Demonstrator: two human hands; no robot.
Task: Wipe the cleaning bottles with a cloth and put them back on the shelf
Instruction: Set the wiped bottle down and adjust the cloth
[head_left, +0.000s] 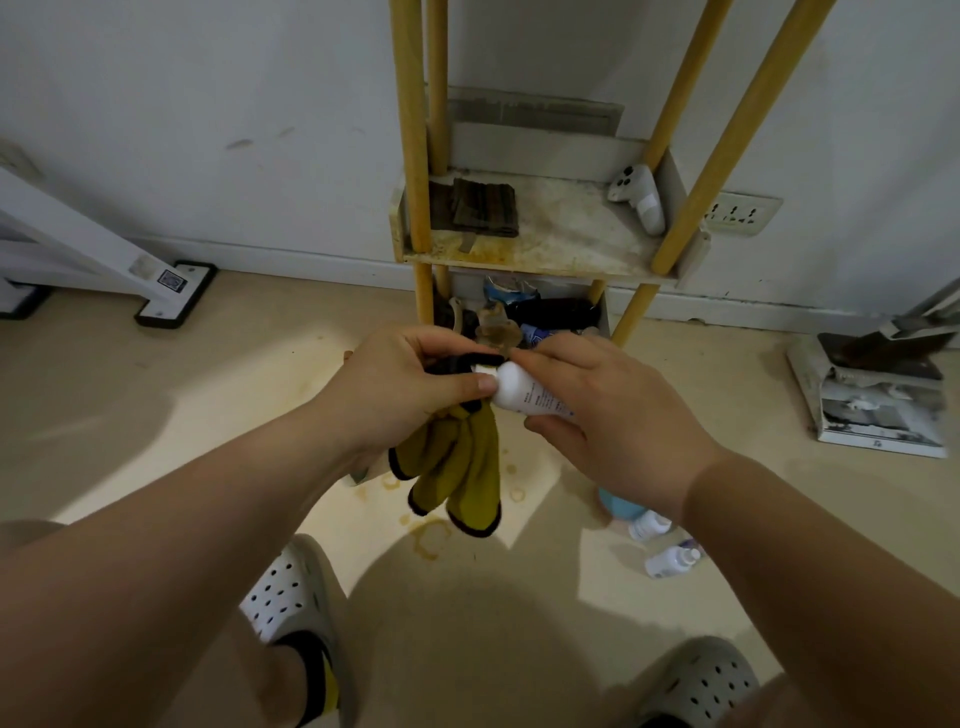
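Observation:
My right hand (608, 421) grips a small white bottle (519, 389) with printed text, lying sideways in front of the shelf. My left hand (410, 389) holds a yellow cloth (462, 467) with a dark border; its thumb and fingers press the cloth's edge over the bottle's top end. Most of the cloth hangs down below my left hand. The shelf (545, 260) has yellow posts and a stained white board. Two more white bottles (670, 561) and a blue-capped one (621, 504) lie on the floor under my right forearm.
The stained board carries a dark folded cloth (480, 208) and a white controller (641, 195). The lower tier holds several cluttered items (530, 312). A white frame foot (171, 291) stands at left, a stack of papers (878, 410) at right, a wall socket (737, 213) behind.

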